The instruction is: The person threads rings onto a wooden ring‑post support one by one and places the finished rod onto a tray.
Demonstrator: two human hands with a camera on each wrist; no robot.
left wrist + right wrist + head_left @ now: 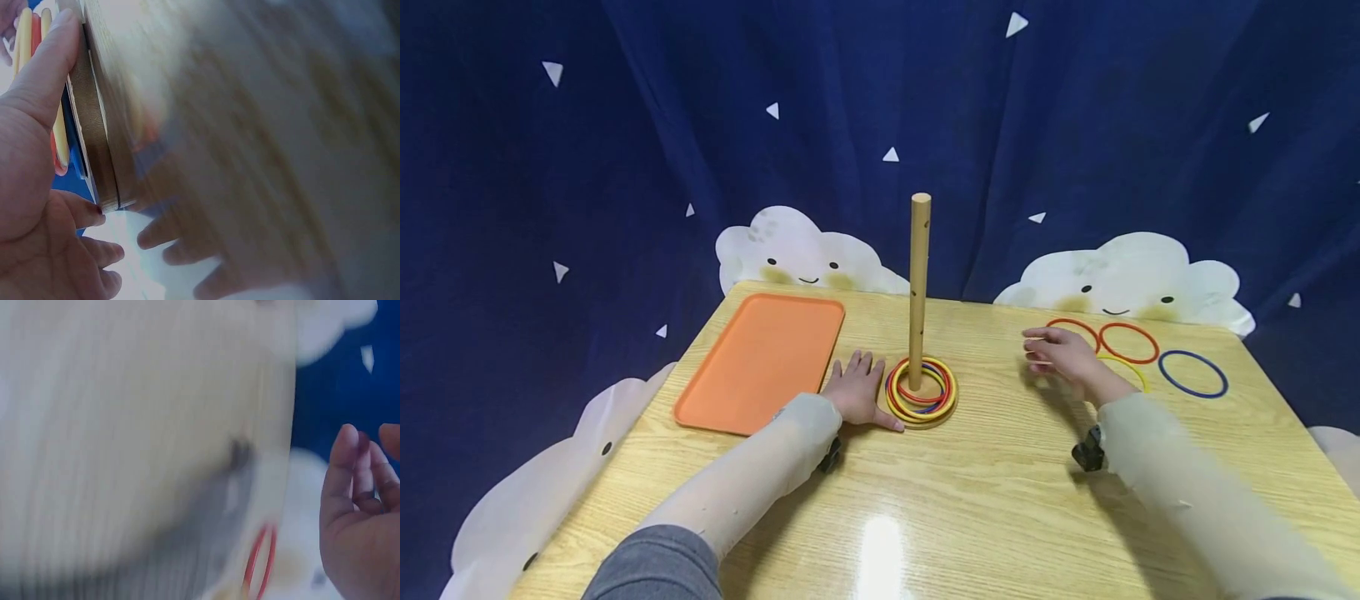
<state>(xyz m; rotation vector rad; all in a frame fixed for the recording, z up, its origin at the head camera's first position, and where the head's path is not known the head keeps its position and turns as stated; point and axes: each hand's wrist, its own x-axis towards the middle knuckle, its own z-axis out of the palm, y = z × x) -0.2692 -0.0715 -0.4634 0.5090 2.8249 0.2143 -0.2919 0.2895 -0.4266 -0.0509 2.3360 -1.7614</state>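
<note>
Head view: a wooden post (919, 292) stands upright on the worktop (985, 483), stacked rings (952, 392) encircling its foot. The left hand (853, 393) is set beside the stack, fingers spread; its grip is relaxed, clasping nothing. An orange tray (763, 362) lies left of that hand. The right hand (1067, 358) is above the worktop, fingers loosely bent, its grip likewise unoccupied. Near it lie two red rings (1156, 348), a yellow ring (1131, 365) and a blue ring (1206, 397).

Left wrist view: the thumb extends across the stacked rings; a fingertip meets the edge of the wooden base (100, 134).

Right wrist view: worktop blurred; one red ring visible below, apart from the fingers.
</note>
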